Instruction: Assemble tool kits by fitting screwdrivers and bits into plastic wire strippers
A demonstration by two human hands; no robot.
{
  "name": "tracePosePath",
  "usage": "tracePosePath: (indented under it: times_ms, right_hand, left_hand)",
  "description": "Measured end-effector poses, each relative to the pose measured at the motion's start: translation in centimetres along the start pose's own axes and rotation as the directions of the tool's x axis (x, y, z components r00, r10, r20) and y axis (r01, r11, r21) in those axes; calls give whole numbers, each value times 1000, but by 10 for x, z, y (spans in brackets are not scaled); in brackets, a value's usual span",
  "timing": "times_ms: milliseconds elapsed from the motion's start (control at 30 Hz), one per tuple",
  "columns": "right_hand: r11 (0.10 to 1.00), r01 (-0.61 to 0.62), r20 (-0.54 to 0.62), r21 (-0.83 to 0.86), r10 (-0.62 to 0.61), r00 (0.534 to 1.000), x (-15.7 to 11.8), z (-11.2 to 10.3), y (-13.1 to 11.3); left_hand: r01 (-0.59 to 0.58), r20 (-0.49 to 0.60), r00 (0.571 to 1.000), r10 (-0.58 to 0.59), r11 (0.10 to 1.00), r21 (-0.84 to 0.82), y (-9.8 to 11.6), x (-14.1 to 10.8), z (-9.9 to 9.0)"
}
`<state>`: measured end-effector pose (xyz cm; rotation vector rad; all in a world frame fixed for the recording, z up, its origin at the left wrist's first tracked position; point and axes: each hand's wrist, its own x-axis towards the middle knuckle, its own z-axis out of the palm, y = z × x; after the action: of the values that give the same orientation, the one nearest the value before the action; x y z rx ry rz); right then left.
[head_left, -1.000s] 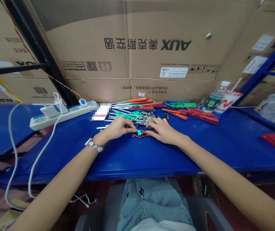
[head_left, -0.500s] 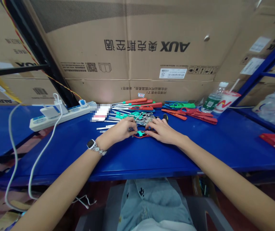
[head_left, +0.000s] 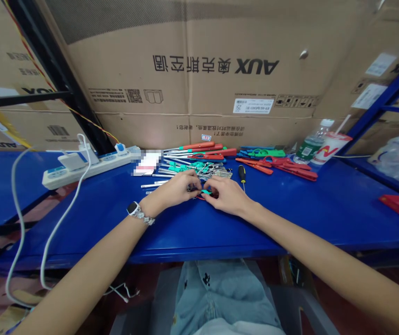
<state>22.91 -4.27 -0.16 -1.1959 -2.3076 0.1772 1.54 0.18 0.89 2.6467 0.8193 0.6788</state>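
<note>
Where left hand [head_left: 182,187] faces right hand [head_left: 229,194], a green piece [head_left: 206,191] lies between.

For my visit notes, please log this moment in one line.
left hand: at small green piece | right hand: at same piece | black-and-yellow screwdriver: lying on blue table

Your blue, glossy counter [head_left: 290,218] carries a white power strip [head_left: 107,163] slanting toward its far left corner, and a pale, partly blurred rectangle [head_left: 147,164] just beside that. Toward the middle of the far edge you have a heap of metal rods with teal pieces [head_left: 176,166] and orange-handled tools [head_left: 199,146], with a screwdriver [head_left: 242,173] just right of it. Farther right lie red clips [head_left: 292,168], then an upright bottle [head_left: 306,151] and cup [head_left: 335,144], with a red packet [head_left: 396,204] by the right end.
</note>
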Motion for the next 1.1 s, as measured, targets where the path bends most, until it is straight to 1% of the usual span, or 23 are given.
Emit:
tracePosePath:
  times_ms: [100,200,267,400,467,567,667,833,967,1100]
  right_hand:
    - [1000,-30,-10,-3,30,1000,0,2,2]
    - [999,-31,-18,-27,30,999,-1,2,1]
    - [996,-51,-16,-71,50,999,-2,2,-2]
    - [974,-43,-24,-224,39,999,0,1,-9]
    - [956,-34,-11,-290,32,999,3,2,-12]
    - [935,-41,26,-352,54,998,10,1,-15]
    - [921,-14,48,-389,35,998,13,1,-16]
    - [902,1,6,-432,1,1000,10,0,-20]
    - [893,-19,24,-449,33,999,9,0,-25]
    - [892,-42,65,-450,80,995,12,-1,-29]
  left_hand:
    - [0,12,1000,0,1000,-14,5,-3,-7]
    - [-43,96,994,45,999,-31,6,-4,-11]
    - [-66,123,990,68,998,-20,4,-3,-9]
    - [-81,109,991,83,996,-21,0,-2,-4]
    - [-81,105,991,84,996,-31,-1,-2,-3]
    - [-81,109,990,85,996,-41,-2,-2,-3]
    - [-74,113,991,77,997,-31,-3,-2,-4]
    - [-54,130,990,52,998,10,-3,-2,-4]
    - [-27,132,991,23,999,25,-3,-2,-4]
    - [-41,131,991,36,999,29,-6,-3,-2]
